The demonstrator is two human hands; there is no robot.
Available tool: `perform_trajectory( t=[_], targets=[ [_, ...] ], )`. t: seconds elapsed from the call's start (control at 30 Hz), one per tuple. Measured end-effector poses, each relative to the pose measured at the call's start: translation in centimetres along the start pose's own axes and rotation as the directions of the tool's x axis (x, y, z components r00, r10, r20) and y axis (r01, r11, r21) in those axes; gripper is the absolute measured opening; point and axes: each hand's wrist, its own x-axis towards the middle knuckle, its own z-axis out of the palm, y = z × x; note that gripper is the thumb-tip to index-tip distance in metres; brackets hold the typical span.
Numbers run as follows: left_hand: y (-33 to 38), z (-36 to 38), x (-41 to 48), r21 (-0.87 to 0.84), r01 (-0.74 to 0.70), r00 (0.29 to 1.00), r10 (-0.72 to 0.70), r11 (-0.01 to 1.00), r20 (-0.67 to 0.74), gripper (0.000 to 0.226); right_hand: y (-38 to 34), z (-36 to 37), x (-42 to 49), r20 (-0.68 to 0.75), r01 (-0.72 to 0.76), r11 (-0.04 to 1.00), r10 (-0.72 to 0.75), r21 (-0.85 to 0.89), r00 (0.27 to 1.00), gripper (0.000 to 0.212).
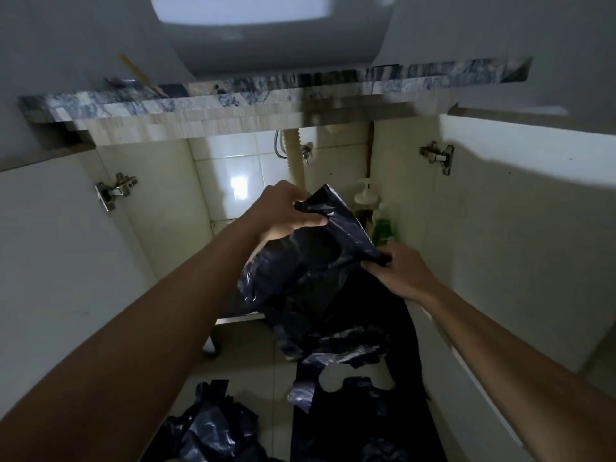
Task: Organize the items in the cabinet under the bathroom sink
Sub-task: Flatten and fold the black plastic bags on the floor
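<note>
In the middle of the frame both hands hold a black plastic bag up in front of the open cabinet under the sink. The left hand grips the bag's upper edge, fingers curled over the top and thumb pressed against the plastic from below. The right hand, lower and to the right, pinches a corner of the same bag between bunched fingertips, and the film is stretched between the two hands. Behind the bag, at the cabinet's right side, stand a white pump bottle and, just beside it, a green bottle. A ribbed drain hose runs down the tiled back wall. On the floor at the bottom of the frame, a crumpled black bag lies at lower left, and a flat black bag is spread out at lower centre. A marbled countertop edge crosses the upper frame below the white sink basin.
</note>
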Motion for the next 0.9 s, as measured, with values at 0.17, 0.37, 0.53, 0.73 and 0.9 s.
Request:
perform_trajectory(
  t=[0.17,0.37,0.53,0.73,0.9],
  targets=[
    [0.9,1.7,0.2,-0.033,-0.027,0.999,0.027,0.999,0.017,0.028,-3.0,-1.2,1.5,-0.190,0.107,0.970,-0.064,0.220,0.980,0.018],
    [-4.7,2.5,-1.8,0.210,0.093,0.992,-0.108,0.973,0.062,0.016,-0.3,-4.2,2.0,-0.180,-0.125,0.972,0.162,0.199,0.970,0.024],
    [-5.5,2.6,-1.2,0.204,0.058,0.995,-0.040,0.977,-0.091,0.022,1.7,-5.4,1.4,-0.181,-0.223,0.951,0.263,0.214,0.948,0.017],
    [-7.7,1.6,1.4,0.342,0.112,0.993,-0.094,0.933,-0.070,0.029,3.2,-6.5,2.3,-0.227,-0.293,0.955,0.294,0.039,0.928,0.026],
    [-7.1,1.5,5.0,0.294,0.198,0.967,-0.137,0.935,-0.215,0.036,3.2,-6.9,5.0,-0.343,-0.325,0.945,0.296,-0.030,0.892,0.016]
  ],
)
